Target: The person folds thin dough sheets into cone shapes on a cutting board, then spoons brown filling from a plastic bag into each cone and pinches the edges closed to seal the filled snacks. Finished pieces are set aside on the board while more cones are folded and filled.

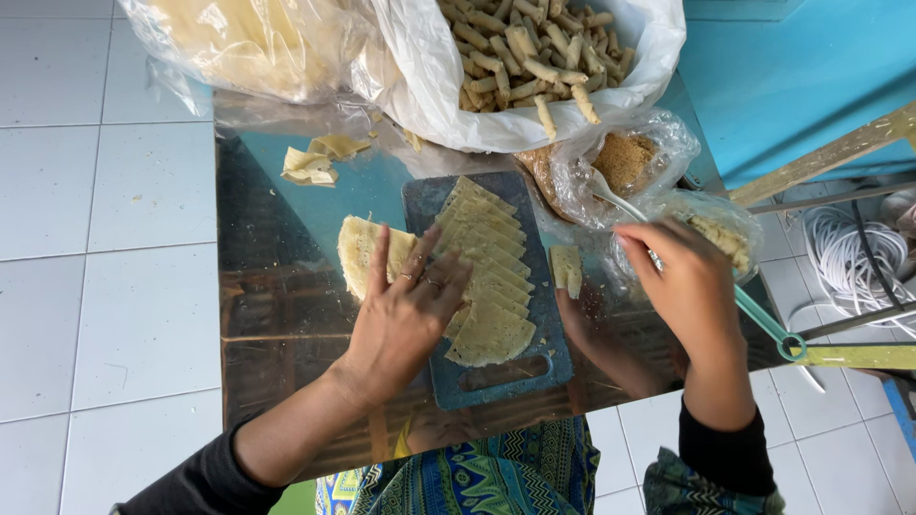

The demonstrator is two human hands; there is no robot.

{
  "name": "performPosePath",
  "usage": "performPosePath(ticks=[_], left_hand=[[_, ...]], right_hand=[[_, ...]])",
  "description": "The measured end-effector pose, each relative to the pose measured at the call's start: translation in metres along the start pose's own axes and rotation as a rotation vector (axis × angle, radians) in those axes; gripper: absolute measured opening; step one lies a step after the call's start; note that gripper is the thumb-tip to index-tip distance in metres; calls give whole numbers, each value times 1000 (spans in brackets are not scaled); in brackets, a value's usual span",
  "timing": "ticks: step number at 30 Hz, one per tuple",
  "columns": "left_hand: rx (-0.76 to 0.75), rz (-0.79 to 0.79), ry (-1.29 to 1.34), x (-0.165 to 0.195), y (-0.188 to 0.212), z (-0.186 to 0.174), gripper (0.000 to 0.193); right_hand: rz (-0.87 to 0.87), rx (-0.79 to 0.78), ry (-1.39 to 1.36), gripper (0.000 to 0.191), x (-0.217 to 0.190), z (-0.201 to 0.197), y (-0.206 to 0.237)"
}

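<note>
My left hand [410, 305] lies flat with fingers spread on thin pale dough sheets [491, 277], which are cut into strips and lie on a dark blue cutting board [496, 377]. An uncut round edge of dough [358, 253] sticks out left of the board. My right hand [682, 277] grips the handle of a spoon [611, 195] whose bowl sits in a plastic bag of brown crumbly filling [625, 157]. A small dough piece [566, 270] lies on the board's right edge, between both hands.
A white bag of rolled dough sticks [534, 48] and a clear bag of dough sheets [248, 38] stand at the back of the shiny metal table [277, 315]. Dough scraps [310, 164] lie at the back left. A teal-handled tool [763, 319] and a coiled white cable [854, 257] are at right.
</note>
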State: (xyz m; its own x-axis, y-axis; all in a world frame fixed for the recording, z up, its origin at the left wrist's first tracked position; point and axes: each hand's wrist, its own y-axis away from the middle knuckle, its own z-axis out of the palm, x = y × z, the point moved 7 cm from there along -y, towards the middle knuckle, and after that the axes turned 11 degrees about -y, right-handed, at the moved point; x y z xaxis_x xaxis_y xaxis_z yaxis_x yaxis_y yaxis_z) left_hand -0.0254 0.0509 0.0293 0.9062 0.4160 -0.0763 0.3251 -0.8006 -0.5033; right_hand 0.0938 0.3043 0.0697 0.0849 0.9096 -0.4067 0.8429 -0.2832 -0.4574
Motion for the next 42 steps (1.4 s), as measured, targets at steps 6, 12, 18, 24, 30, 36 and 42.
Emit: performPosePath(ticks=[6, 12, 18, 24, 30, 36, 42], left_hand=[[-260, -96, 223, 7, 6, 9, 24], [-309, -61, 258, 21, 15, 3, 42], [-309, -33, 262, 23, 19, 0, 33], [-361, -14, 282, 24, 22, 5, 24], [-325, -9, 272, 24, 24, 7, 22], [-358, -30, 306, 23, 20, 6, 21], [-343, -42, 492, 23, 21, -4, 30]], right_hand=[[-41, -126, 420, 19, 22, 19, -55], [-29, -101, 408, 15, 27, 28, -46], [46, -108, 299, 10, 24, 25, -39], [-71, -57, 119, 10, 12, 22, -42], [198, -1, -53, 13, 55, 15, -40], [302, 42, -143, 16, 77, 11, -38], [53, 186, 238, 15, 29, -1, -46]])
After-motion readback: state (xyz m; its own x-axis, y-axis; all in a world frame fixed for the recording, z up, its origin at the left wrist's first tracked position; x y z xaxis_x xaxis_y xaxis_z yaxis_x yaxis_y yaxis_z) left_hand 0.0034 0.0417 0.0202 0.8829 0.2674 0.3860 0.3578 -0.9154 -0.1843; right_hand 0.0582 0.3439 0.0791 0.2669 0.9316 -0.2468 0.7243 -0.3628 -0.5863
